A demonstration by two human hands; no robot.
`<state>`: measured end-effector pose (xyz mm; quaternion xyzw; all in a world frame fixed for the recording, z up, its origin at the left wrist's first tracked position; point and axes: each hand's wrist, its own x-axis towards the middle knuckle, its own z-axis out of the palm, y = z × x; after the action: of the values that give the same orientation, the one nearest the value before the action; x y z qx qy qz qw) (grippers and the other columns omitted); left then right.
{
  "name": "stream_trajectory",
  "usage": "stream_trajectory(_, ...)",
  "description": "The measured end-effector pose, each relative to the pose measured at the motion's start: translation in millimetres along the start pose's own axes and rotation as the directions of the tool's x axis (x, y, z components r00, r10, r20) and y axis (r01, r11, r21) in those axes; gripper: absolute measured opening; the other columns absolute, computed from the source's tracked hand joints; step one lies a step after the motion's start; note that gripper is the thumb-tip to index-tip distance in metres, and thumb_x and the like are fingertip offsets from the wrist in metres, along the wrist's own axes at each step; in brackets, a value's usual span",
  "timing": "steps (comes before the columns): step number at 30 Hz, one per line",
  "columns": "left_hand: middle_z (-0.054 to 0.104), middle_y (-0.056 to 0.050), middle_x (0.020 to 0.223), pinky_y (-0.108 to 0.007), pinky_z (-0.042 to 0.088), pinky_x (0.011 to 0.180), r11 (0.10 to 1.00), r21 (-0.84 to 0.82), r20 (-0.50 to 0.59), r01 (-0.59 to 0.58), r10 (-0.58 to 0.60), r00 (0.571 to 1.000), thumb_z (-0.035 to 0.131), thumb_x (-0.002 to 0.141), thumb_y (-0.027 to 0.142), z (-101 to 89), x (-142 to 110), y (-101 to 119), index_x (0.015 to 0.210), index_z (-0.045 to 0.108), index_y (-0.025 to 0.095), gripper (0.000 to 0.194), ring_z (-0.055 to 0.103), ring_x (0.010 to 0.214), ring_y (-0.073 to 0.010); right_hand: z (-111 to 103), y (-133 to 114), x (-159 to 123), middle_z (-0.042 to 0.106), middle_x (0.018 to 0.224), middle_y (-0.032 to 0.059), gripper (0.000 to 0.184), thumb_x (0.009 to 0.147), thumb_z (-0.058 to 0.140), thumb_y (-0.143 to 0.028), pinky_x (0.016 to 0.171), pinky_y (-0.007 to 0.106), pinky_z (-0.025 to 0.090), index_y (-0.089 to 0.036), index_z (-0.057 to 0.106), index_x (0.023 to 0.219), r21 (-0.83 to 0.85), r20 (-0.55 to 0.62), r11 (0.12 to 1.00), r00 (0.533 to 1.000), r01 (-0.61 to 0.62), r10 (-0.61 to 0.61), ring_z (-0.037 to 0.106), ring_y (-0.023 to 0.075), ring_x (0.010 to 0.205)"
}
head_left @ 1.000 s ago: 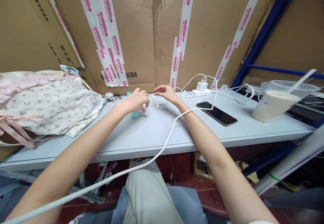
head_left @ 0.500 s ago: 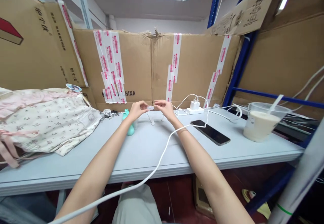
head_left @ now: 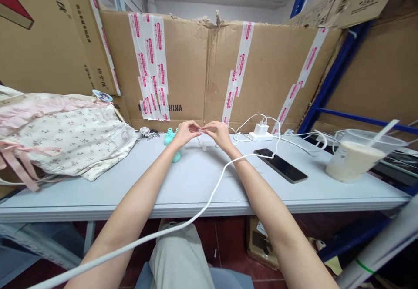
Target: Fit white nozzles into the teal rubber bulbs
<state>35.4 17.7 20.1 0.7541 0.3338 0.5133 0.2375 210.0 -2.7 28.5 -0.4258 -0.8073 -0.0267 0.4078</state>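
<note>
My left hand (head_left: 187,134) and my right hand (head_left: 220,135) meet above the back of the table, fingers closed in a pinch. Between their fingertips is a small clear piece (head_left: 200,130), mostly covered by the fingers; its kind is too small to make out. Just below, a thin white stick-like part (head_left: 203,147) shows near the tabletop; whether it joins the clear piece I cannot tell. Beside my left hand stands a teal object with several bottle-like necks (head_left: 168,137), partly hidden by the wrist.
A black phone (head_left: 281,166) lies right of my right forearm, with a charger on a power strip (head_left: 260,136) behind. A white cable (head_left: 209,202) crosses my right forearm. A cup of pale drink (head_left: 351,162) stands far right, a floral cloth bag (head_left: 75,136) left. Cardboard (head_left: 186,67) walls the back.
My hands have come closer together, fingertips now meeting around the clear piece, which showed more before. The view has tilted down and shifted slightly, so the scene sits higher.
</note>
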Motion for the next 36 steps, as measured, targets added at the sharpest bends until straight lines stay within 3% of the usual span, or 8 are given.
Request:
stream_trajectory(6, 0.069, -0.008, 0.078, -0.036, 0.053, 0.077, 0.985, -0.166, 0.025, 0.048, -0.044, 0.999, 0.077, 0.057, 0.032, -1.5, 1, -5, 0.079, 0.064, 0.011, 0.033, 0.066, 0.076, -0.0184, 3, -1, 0, 0.07, 0.103, 0.0033, 0.028, 0.089, 0.05, -0.041, 0.087, 0.029, 0.036, -0.025, 0.072, 0.097, -0.064, -0.02, 0.998, 1.0, -0.024, 0.023, 0.06, 0.018, 0.098)
stream_trajectory(11, 0.07, -0.011, 0.093, -0.038, 0.052, 0.083, 0.969, -0.234, 0.073, 0.084, -0.068, 0.995, 0.076, 0.058, 0.032, -1.1, 4, -7, 0.098, 0.066, 0.011, 0.046, 0.066, 0.083, -0.0203, 4, -2, -1, 0.071, 0.1, 0.0041, 0.03, 0.088, 0.05, -0.041, 0.086, 0.027, 0.039, -0.023, 0.072, 0.095, -0.004, -0.062, 0.999, 0.997, -0.053, 0.053, 0.06, 0.0174, 0.094)
stream_trajectory(14, 0.07, -0.011, 0.098, -0.039, 0.051, 0.085, 0.966, -0.248, 0.113, 0.076, -0.049, 0.992, 0.073, 0.063, 0.035, -0.5, 5, -8, 0.095, 0.067, 0.012, 0.04, 0.067, 0.083, -0.0209, 3, -2, -1, 0.071, 0.096, 0.0043, 0.029, 0.087, 0.051, -0.042, 0.085, 0.028, 0.041, -0.022, 0.073, 0.093, 0.057, -0.088, 0.995, 0.993, -0.077, 0.081, 0.061, 0.018, 0.092)
stream_trajectory(18, 0.07, -0.008, 0.089, -0.039, 0.051, 0.084, 0.946, -0.306, 0.157, 0.103, -0.056, 0.986, 0.072, 0.065, 0.035, 0.6, 5, -7, 0.089, 0.065, 0.013, 0.033, 0.068, 0.081, -0.0207, 2, -3, -1, 0.071, 0.094, 0.0043, 0.029, 0.085, 0.054, -0.043, 0.085, 0.027, 0.041, -0.021, 0.072, 0.089, 0.104, -0.103, 0.993, 0.992, -0.061, 0.072, 0.062, 0.018, 0.091)
stream_trajectory(23, 0.071, -0.008, 0.087, -0.041, 0.05, 0.09, 0.887, -0.407, 0.215, 0.216, -0.137, 0.967, 0.077, 0.061, 0.037, -1.3, 3, -4, 0.088, 0.063, 0.014, 0.038, 0.068, 0.086, -0.0211, 0, -9, -2, 0.071, 0.097, 0.0048, 0.028, 0.085, 0.054, -0.044, 0.086, 0.029, 0.037, -0.022, 0.071, 0.091, -0.015, -0.064, 0.998, 0.996, -0.055, 0.054, 0.06, 0.0194, 0.095)
stream_trajectory(27, 0.07, -0.01, 0.095, -0.041, 0.048, 0.093, 0.836, -0.476, 0.259, 0.274, -0.165, 0.952, 0.071, 0.069, 0.045, -3.1, 2, 0, 0.094, 0.065, 0.014, 0.041, 0.067, 0.091, -0.021, -2, -17, -3, 0.07, 0.1, 0.0025, 0.025, 0.086, 0.054, -0.043, 0.083, 0.029, 0.033, -0.025, 0.07, 0.094, -0.135, -0.088, 0.987, 0.993, -0.087, 0.076, 0.057, 0.0187, 0.096)
stream_trajectory(33, 0.071, -0.011, 0.091, -0.041, 0.049, 0.093, 0.855, -0.454, 0.191, 0.25, -0.18, 0.965, 0.074, 0.064, 0.045, -1.8, 3, 3, 0.088, 0.069, 0.012, 0.041, 0.066, 0.089, -0.0223, -1, -21, -4, 0.07, 0.098, 0.0032, 0.027, 0.087, 0.052, -0.044, 0.084, 0.031, 0.031, -0.025, 0.071, 0.091, -0.143, -0.123, 0.987, 0.991, -0.078, 0.06, 0.055, 0.0193, 0.095)
stream_trajectory(36, 0.071, -0.012, 0.096, -0.041, 0.048, 0.095, 0.851, -0.46, 0.187, 0.253, -0.185, 0.965, 0.075, 0.064, 0.044, -3.2, 3, 6, 0.094, 0.069, 0.01, 0.045, 0.066, 0.092, -0.0221, 0, -19, -4, 0.071, 0.094, 0.0023, 0.026, 0.086, 0.054, -0.044, 0.082, 0.031, 0.032, -0.025, 0.071, 0.088, -0.095, -0.176, 0.993, 0.983, -0.064, 0.047, 0.056, 0.019, 0.093)
